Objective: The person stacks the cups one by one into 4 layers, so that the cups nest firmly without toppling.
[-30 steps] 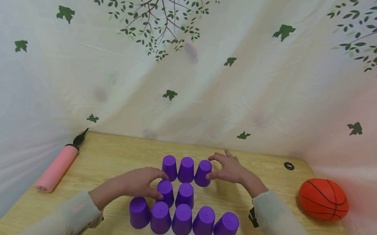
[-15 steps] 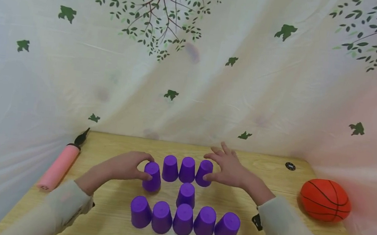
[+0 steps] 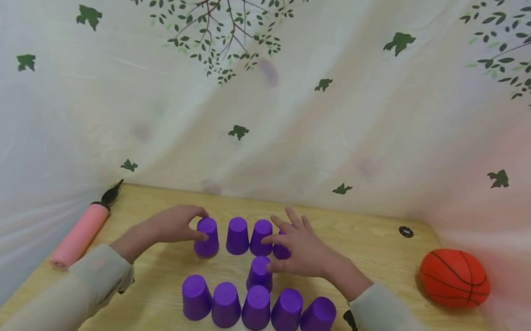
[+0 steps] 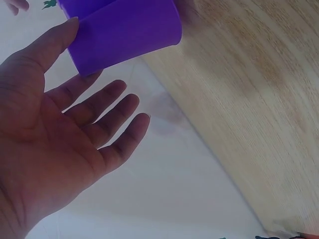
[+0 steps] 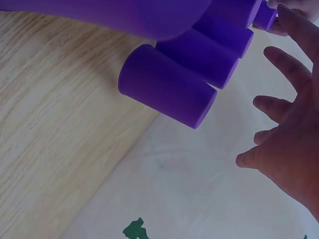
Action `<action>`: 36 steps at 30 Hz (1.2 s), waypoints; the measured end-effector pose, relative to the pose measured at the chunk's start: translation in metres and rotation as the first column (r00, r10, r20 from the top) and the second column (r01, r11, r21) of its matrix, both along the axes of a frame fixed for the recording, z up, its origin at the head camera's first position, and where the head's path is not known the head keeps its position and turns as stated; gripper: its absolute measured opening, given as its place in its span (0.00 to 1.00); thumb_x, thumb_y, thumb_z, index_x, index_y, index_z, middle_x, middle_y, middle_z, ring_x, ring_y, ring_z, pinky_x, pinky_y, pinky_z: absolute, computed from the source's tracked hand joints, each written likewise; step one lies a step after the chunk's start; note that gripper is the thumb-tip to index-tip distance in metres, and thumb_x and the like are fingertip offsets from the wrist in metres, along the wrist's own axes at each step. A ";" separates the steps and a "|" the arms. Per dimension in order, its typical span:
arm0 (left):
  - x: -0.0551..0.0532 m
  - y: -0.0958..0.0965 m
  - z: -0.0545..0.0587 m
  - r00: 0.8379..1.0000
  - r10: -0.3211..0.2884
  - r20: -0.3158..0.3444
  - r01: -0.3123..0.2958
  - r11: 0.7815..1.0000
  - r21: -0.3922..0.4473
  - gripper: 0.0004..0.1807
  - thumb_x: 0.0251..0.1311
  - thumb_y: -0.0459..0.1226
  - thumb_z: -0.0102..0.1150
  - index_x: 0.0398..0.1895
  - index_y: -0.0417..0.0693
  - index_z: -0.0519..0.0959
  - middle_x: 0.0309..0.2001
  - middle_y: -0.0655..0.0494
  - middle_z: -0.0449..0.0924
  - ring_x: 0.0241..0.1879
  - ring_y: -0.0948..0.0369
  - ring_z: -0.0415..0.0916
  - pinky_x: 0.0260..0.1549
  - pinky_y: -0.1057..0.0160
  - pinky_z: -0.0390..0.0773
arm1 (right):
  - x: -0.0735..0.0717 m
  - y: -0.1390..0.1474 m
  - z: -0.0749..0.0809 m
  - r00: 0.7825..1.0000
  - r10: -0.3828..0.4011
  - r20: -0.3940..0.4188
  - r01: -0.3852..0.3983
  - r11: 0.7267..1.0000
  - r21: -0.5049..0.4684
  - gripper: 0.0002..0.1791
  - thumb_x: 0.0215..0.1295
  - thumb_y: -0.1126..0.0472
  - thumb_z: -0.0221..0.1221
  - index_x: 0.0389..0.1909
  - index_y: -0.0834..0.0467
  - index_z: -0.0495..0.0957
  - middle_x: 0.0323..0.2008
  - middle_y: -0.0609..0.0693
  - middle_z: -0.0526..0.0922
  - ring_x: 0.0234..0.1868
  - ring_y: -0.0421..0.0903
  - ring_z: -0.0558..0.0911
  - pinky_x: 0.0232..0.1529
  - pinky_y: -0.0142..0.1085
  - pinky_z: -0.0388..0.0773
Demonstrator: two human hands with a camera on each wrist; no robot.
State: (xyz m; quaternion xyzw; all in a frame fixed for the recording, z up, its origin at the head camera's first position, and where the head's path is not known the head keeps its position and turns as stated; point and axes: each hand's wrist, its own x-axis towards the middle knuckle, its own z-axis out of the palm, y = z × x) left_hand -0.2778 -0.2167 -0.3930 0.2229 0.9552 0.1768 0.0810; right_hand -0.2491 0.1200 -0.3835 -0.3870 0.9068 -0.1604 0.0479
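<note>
Upside-down purple cups stand on the table. My left hand (image 3: 175, 224) pinches one purple cup (image 3: 207, 240) between thumb and index finger, at the left of the back row; the other fingers are spread free of it in the left wrist view. That cup stands slightly apart from the back-row cups (image 3: 237, 237). Over the right part of this row hovers my right hand (image 3: 302, 250), fingers spread, partly hiding the rightmost cup (image 3: 281, 251). Its thumb is by the lone cup (image 3: 258, 278) of the middle row; whether it touches cannot be told.
A front row of several purple cups (image 3: 256, 309) stands nearest. A pink hand pump (image 3: 80, 236) lies at left. On the right are a red basketball-patterned ball (image 3: 455, 279) and a black chip (image 3: 406, 232). A white curtain (image 3: 277, 150) hangs behind the table.
My left hand has carried a cup from the middle row back and left to the end of the back row. The right hand has left the rightmost back cup and shifted left toward the middle-row cup.
</note>
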 end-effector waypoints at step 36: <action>-0.012 0.015 -0.011 0.999 0.034 0.004 -0.034 0.999 0.005 0.28 0.61 0.50 0.67 0.58 0.41 0.77 0.58 0.44 0.80 0.61 0.44 0.76 0.61 0.44 0.73 | 0.003 -0.014 -0.023 0.999 -0.019 0.046 0.015 0.996 0.090 0.30 0.56 0.40 0.69 0.58 0.46 0.81 0.78 0.57 0.57 0.81 0.64 0.37 0.74 0.68 0.36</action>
